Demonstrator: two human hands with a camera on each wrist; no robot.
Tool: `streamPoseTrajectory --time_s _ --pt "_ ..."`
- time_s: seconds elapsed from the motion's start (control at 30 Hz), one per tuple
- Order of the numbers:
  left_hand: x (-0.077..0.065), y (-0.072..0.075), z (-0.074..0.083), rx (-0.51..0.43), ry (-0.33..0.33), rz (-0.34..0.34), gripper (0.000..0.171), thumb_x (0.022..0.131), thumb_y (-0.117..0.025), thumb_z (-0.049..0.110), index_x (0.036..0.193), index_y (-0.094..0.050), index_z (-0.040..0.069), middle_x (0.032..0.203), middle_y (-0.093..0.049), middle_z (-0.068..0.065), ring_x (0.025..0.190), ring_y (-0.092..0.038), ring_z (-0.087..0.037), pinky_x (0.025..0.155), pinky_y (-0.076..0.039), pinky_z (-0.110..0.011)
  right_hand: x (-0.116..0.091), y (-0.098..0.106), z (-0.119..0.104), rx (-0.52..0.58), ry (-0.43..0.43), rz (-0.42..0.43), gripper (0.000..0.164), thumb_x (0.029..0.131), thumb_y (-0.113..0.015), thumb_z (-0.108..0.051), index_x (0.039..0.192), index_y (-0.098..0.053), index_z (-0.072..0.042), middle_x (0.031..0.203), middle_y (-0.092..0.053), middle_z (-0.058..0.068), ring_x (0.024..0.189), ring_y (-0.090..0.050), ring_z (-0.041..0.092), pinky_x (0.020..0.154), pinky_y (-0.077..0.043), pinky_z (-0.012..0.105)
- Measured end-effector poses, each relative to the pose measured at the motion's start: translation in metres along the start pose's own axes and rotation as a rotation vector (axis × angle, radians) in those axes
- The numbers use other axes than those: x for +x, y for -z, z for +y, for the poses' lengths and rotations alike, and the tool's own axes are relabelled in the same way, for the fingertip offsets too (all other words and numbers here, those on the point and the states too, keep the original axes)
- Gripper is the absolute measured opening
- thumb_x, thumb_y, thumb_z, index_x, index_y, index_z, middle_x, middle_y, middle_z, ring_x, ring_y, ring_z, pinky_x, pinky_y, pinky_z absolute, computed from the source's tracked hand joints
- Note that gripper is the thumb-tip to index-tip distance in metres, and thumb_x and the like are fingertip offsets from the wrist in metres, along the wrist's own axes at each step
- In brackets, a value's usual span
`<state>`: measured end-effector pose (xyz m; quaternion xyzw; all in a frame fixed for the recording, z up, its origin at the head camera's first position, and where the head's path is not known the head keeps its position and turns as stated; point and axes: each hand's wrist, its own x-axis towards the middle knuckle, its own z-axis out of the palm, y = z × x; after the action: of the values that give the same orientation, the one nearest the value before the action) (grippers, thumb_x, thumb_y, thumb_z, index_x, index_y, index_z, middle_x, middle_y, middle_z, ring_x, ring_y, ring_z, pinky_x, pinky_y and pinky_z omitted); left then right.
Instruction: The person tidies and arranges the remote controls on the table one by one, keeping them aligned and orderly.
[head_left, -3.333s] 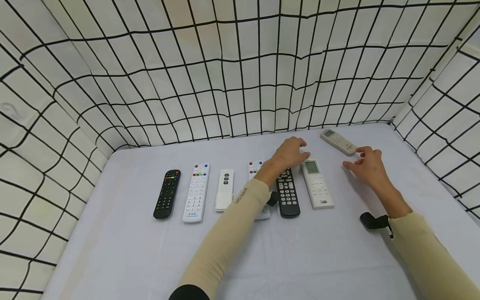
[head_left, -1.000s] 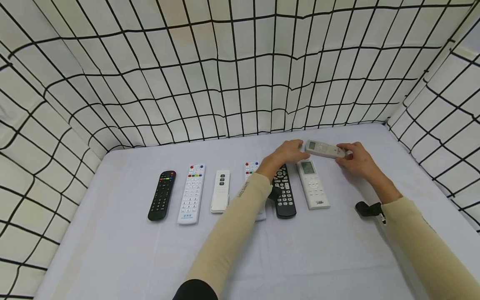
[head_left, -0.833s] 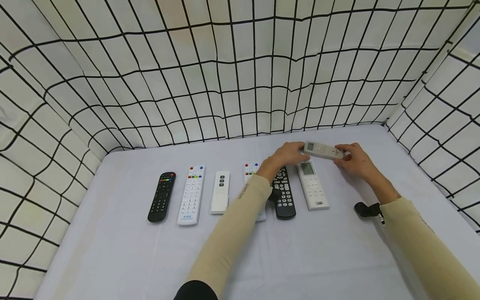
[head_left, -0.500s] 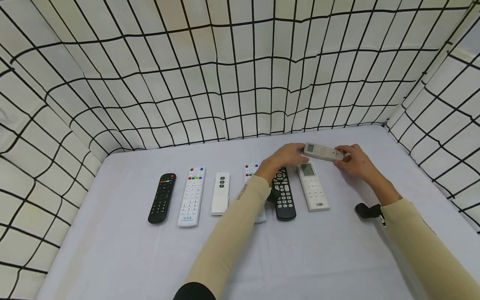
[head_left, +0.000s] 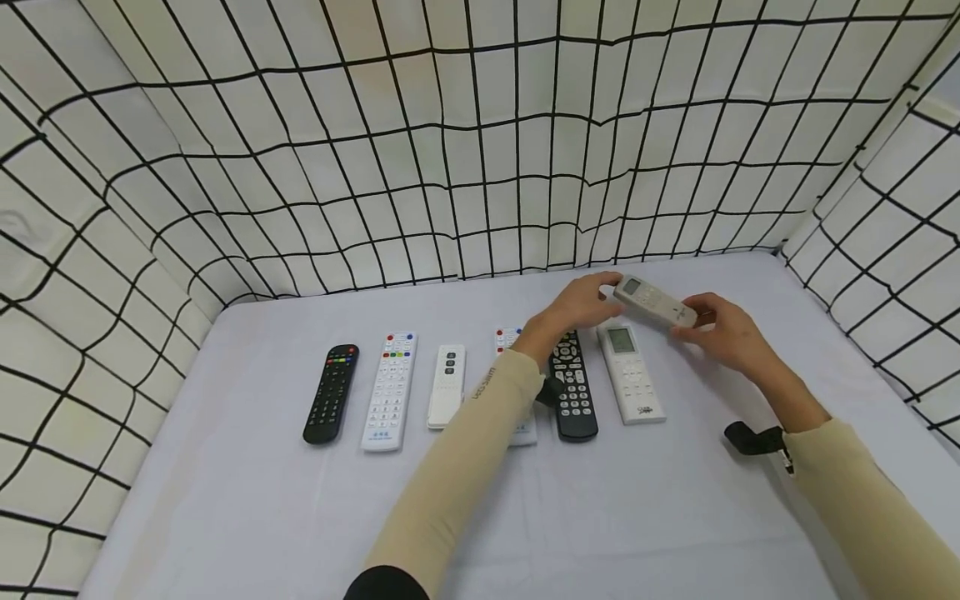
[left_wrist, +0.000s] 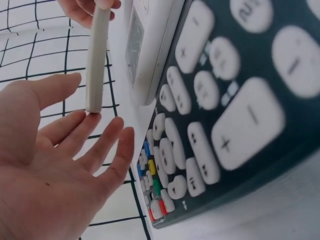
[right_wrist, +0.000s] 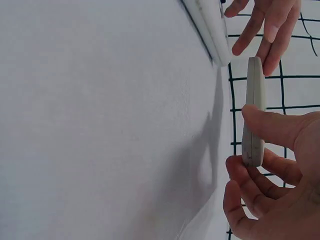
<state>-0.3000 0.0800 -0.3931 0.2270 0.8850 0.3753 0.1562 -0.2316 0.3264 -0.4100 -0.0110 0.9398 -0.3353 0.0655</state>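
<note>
My right hand (head_left: 723, 333) pinches the near end of a pale grey air-conditioner remote (head_left: 654, 302) between thumb and fingers, above the cloth. At its far end, fingertips of my left hand (head_left: 581, 302) touch or nearly touch it. In the left wrist view, the left thumb stands apart from the remote (left_wrist: 96, 62) and the left fingers are loosely extended. Just in front lies a white air-conditioner remote (head_left: 633, 379) with a screen. Beneath the left wrist lies a black remote (head_left: 574, 392) with white buttons, its top partly covered.
Further left in the row lie a small white remote (head_left: 447, 385), a white remote (head_left: 389, 396) with coloured buttons and a black remote (head_left: 331, 396). Another pale remote (head_left: 525, 431) is mostly hidden under the left forearm. Black netting (head_left: 517, 175) encloses the white-covered table (head_left: 570, 517).
The grey remote lay at the back right; my right hand has taken hold of it and brought it left toward my left hand. In the last half second it has turned slightly.
</note>
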Motion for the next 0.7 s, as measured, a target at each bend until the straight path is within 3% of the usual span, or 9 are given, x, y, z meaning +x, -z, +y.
streamPoseTrajectory --time_s 0.23,0.7 --pt "0.002 -0.006 0.002 -0.027 -0.021 0.044 0.058 0.103 -0.066 0.025 0.157 -0.047 0.018 0.153 -0.058 -0.005 0.131 -0.062 -0.022 0.093 -0.056 -0.030 -0.020 -0.006 -0.012 0.060 -0.022 0.046 0.071 0.096 -0.076 -0.037 0.143 -0.046 0.007 0.130 -0.058 0.027 0.114 -0.058 0.035 0.074 -0.048 0.025" --pt "0.004 -0.018 0.015 -0.041 -0.048 0.033 0.069 0.096 -0.075 0.039 0.156 -0.049 0.021 0.150 -0.059 -0.003 0.131 -0.059 -0.019 0.090 -0.052 -0.024 -0.044 -0.019 -0.032 0.080 -0.023 0.109 0.079 0.097 -0.072 -0.044 0.150 -0.038 0.003 0.118 -0.056 0.023 0.093 -0.055 0.025 0.063 -0.047 0.025"
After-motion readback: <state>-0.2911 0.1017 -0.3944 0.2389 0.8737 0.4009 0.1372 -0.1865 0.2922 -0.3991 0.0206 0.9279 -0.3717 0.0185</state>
